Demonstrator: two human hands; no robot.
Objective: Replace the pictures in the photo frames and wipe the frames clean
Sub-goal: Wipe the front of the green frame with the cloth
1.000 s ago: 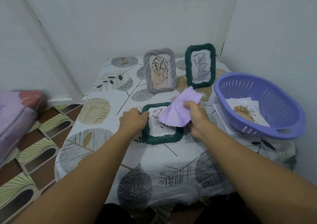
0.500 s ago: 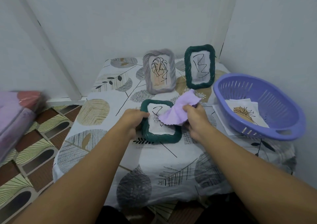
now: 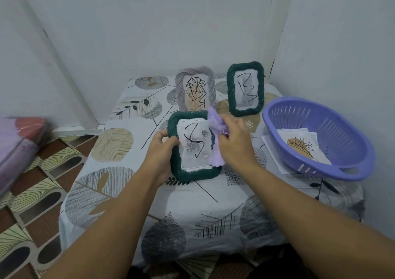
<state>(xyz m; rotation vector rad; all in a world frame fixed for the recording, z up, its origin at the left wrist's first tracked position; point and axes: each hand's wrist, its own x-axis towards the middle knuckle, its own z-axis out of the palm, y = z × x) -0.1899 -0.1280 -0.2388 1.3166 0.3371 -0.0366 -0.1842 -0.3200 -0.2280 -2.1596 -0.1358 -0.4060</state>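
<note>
A dark green rope-wrapped photo frame (image 3: 193, 175) is tilted up off the table, its picture of grey roses with a black scribble facing me. My left hand (image 3: 161, 150) grips its left edge. My right hand (image 3: 234, 142) holds a crumpled lilac cloth (image 3: 213, 120) against the frame's right side. Behind it stand a grey rope frame (image 3: 210, 86) with a leaf drawing and a second green frame (image 3: 232, 94) with a scribbled picture, both upright near the wall.
A purple plastic basket (image 3: 350, 171) sits at the right of the table, holding loose picture sheets (image 3: 299, 146). The leaf-patterned tablecloth (image 3: 119, 184) hangs over the front edge. Walls close in behind and to the right. A pink-purple bundle (image 3: 15, 148) lies at far left over the tiled floor.
The near green frame has been raised from lying flat to tilted toward me. My right hand has brought the cloth from above the picture to the frame's right edge.
</note>
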